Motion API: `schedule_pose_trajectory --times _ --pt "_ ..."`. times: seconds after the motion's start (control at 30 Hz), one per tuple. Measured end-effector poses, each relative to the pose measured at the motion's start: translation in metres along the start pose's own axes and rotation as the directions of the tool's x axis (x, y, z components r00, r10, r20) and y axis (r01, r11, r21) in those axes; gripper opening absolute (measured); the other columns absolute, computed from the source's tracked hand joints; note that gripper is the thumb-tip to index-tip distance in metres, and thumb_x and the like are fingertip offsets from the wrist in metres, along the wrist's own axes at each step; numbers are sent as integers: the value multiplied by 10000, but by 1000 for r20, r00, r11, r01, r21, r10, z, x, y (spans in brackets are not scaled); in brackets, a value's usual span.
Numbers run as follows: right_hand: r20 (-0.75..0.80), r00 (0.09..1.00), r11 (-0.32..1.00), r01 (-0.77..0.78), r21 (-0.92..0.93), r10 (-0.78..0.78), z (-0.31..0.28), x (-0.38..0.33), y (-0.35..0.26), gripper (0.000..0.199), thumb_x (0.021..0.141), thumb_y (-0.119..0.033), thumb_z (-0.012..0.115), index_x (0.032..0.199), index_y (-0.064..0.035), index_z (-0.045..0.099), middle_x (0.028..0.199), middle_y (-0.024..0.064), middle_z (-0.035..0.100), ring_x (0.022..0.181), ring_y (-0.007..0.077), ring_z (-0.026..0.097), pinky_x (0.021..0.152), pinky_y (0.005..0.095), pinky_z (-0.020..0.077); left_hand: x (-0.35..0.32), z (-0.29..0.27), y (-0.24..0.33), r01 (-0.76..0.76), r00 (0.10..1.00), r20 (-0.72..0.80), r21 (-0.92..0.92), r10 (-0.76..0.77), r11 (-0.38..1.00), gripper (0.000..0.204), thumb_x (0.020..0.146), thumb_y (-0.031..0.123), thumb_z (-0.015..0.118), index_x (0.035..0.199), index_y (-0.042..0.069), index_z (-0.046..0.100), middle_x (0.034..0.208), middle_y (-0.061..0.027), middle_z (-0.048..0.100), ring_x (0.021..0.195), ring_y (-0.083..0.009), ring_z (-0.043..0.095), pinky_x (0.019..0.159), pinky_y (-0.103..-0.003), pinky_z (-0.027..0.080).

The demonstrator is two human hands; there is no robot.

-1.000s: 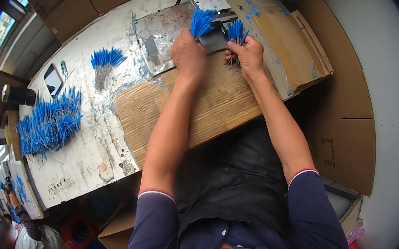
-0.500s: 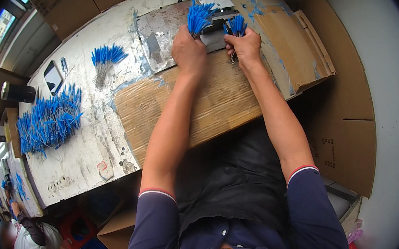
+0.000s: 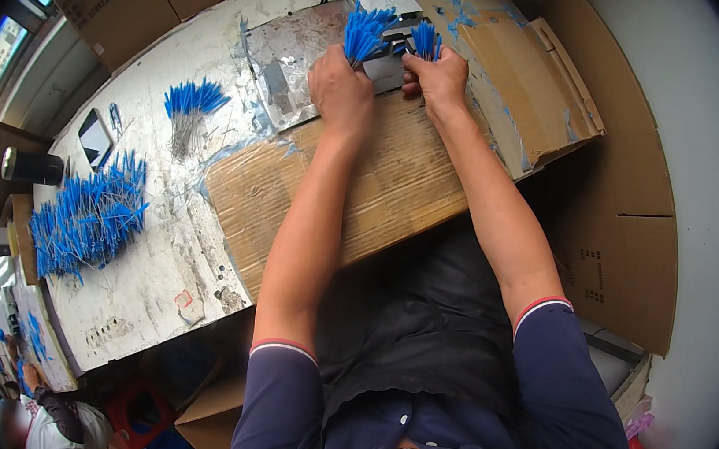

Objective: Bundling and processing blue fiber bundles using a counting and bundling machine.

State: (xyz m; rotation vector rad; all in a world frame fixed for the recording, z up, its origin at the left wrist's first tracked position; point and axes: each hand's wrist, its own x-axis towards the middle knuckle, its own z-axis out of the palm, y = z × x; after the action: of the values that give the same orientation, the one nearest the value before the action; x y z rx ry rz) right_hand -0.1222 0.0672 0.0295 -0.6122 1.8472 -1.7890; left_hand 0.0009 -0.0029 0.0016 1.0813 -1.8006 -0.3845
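Note:
My left hand (image 3: 341,86) is closed round a thick bunch of thin wire pieces with blue ends (image 3: 367,34), the blue ends pointing up and away from me. Just to its right, my right hand (image 3: 440,81) pinches a smaller bunch of the same blue-ended wires (image 3: 425,39). Both bunches are held beside a small metal fixture (image 3: 384,69) at the far side of the bench, partly hidden by the hands and wires. The lower ends of the wires are mostly covered by my fingers.
A small blue-ended pile (image 3: 194,99) and a larger one (image 3: 90,216) lie on the white bench (image 3: 161,291) at left, near a phone (image 3: 95,139) and black cylinder (image 3: 33,167). Flattened cardboard (image 3: 518,74) lies at right. Another person (image 3: 66,422) sits at lower left.
My left hand's bunch has shifted slightly right, toward the other. The right hand's bunch looks narrower, and a looped wire end that hung below that hand no longer shows.

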Motion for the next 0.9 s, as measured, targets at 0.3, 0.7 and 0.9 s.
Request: schedule_pose_trajectory --times 0.3,0.7,0.9 --pt "145 989 937 -84 340 36 -21 -7 5 138 860 -57 752 880 14 635 763 102 658 615 174 657 534 302 605 -1 -2 2 -16 995 97 0 16 1000 170 818 104 677 965 35 626 829 -214 679 821 -422 652 743 -531 481" --pt "-52 990 941 138 308 -128 -25 -13 2 118 853 -39 748 847 26 649 722 80 657 581 156 650 521 290 587 -1 -4 5 -27 992 123 32 23 999 191 806 77 638 993 37 648 841 -206 678 835 -414 647 763 -528 483" --pt "58 997 975 28 218 -41 -26 -16 3 124 828 -9 748 855 18 630 714 73 651 540 138 632 479 271 559 -4 -4 5 -148 984 109 50 142 988 195 779 49 629 972 38 652 877 -192 687 867 -400 643 796 -511 486"
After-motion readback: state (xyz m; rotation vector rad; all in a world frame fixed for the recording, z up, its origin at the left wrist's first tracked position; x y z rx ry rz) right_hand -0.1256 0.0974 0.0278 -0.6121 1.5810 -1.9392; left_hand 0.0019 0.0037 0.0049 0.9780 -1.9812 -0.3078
